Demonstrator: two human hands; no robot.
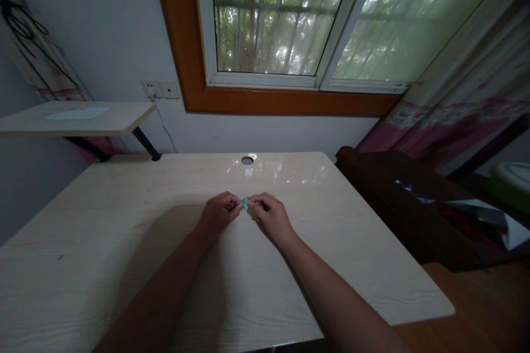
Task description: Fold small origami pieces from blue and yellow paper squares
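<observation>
Both my hands meet over the middle of a pale wooden desk (124, 242). Between them is a small teal object (245, 204), too small to name. My left hand (217, 212) is curled, its fingertips pinching the left side of that teal piece. My right hand (271, 216) is curled too, pinching its right side. The piece sits just above or on the desk surface; I cannot tell which. Most of it is hidden by my fingers.
A round cable hole (247, 160) lies at the desk's far edge. A raised shelf (78, 118) stands at the left, with a wall socket (159, 89) and cord behind. A dark chair (414, 204) with clutter stands to the right, under a window (285, 22).
</observation>
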